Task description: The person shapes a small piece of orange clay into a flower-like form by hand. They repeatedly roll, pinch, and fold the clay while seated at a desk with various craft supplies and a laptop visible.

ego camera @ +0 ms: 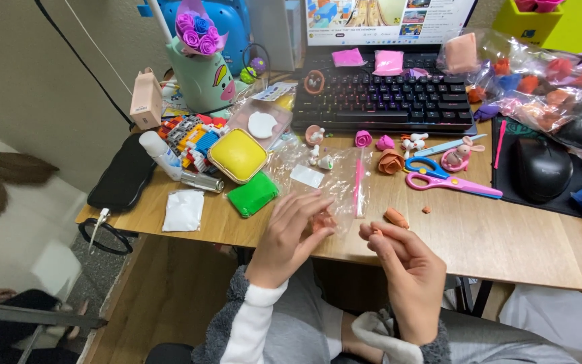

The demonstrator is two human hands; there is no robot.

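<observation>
Clay work fills what I see from the head camera. My left hand (289, 232) lies at the near edge of the desk (506, 236), fingers spread flat and pressing a small orange clay piece (323, 221) against a clear plastic sheet (331, 178); it presses rather than grips. My right hand (402, 266) hovers just beside it to the right, fingers curled narrow, and seems to pinch a tiny orange bit (376, 231) at the fingertips, though it is too small for me to be sure.

Just far of the right hand lies another orange lump (396, 217), with a crumb to its right. A pink stick (359, 187) rests on the sheet. Further off sit an orange clay rose (391, 162), pink scissors (449, 178), a green clay block (253, 194), a yellow tin (238, 154) and a keyboard (385, 98). A mouse (540, 168) lies at far right.

I judge the clay to be very light, soft and slightly tacky. It will dent under any firm squeeze and may cling to the plastic. I would take the piece by its edges with fingertips only, peeling it up gently instead of pinching its middle.
</observation>
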